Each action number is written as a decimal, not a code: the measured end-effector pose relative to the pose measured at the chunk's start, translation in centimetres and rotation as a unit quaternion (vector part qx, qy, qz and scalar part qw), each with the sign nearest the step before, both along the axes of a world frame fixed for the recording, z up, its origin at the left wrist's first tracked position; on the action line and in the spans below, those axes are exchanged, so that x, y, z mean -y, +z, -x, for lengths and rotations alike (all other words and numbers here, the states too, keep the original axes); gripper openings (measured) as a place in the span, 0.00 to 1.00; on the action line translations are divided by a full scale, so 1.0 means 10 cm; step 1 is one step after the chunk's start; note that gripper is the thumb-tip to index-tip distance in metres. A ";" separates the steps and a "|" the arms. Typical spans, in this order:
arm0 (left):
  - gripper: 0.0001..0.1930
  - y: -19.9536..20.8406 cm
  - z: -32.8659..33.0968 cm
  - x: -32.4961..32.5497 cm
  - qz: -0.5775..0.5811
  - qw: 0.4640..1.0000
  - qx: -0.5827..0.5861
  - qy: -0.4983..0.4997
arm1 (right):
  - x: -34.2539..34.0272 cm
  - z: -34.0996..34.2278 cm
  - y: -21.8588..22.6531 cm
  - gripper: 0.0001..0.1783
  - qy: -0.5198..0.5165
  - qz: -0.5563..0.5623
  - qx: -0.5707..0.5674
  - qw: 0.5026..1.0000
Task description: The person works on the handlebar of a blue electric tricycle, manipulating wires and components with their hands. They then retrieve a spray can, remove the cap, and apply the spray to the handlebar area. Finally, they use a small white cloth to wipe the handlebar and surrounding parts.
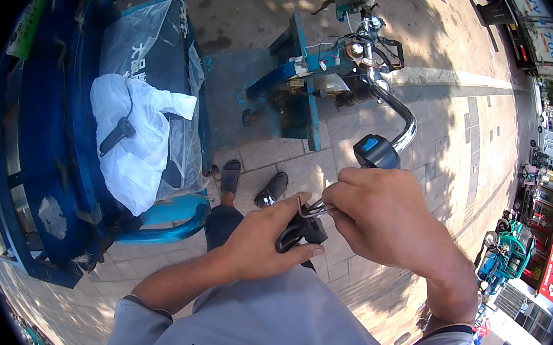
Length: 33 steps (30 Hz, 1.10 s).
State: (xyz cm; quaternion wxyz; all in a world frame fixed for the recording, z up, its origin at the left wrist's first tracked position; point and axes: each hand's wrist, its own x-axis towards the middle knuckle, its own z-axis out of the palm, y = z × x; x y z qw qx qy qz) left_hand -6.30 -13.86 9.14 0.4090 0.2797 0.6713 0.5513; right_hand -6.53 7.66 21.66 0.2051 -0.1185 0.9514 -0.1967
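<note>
Close Work on a Small Black Part [314,230]

We judge the step in hand to be a fine adjustment or fitting job: a bent metal piece [314,210], perhaps a hex key, is being worked against the black part. Exactly where the metal meets it we cannot tell, because the fingers crowd the view.

As we read it, the next move calls for a firm hold underneath and a small, controlled turn or push from above, with the metal kept in line so that it does not slip.

The left hand [264,240] is partly curled, its thumb along the lower side of the black part and its forefinger above, so we take the part to be gripped between them. The right hand [384,215] is closed down to a narrow pinch, thumb and forefinger on the end of the metal piece.

The black part sits in front of the grey shirt [277,320], below the black switch housing [378,154] with its blue button, which is mounted at the end of the chrome handlebar [407,121]. Neither hand appears to touch that housing. Over to the left, a second black piece [120,135] lies on a white plastic bag [139,167], well apart from both hands.
</note>
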 end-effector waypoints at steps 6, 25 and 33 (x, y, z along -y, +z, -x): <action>0.38 0.01 -0.01 0.04 0.017 0.999 -0.034 -0.028 | 0.36 0.46 0.12 0.11 0.124 -0.140 0.110 0.976; 0.27 0.08 -0.16 0.06 -0.131 0.991 -0.031 0.018 | 0.82 0.10 -0.15 0.14 -0.042 -0.161 0.034 0.985; 0.32 -0.15 -0.13 0.07 -0.151 0.986 -0.052 0.044 | 0.63 -0.05 -0.57 0.15 -0.216 0.272 -0.059 0.936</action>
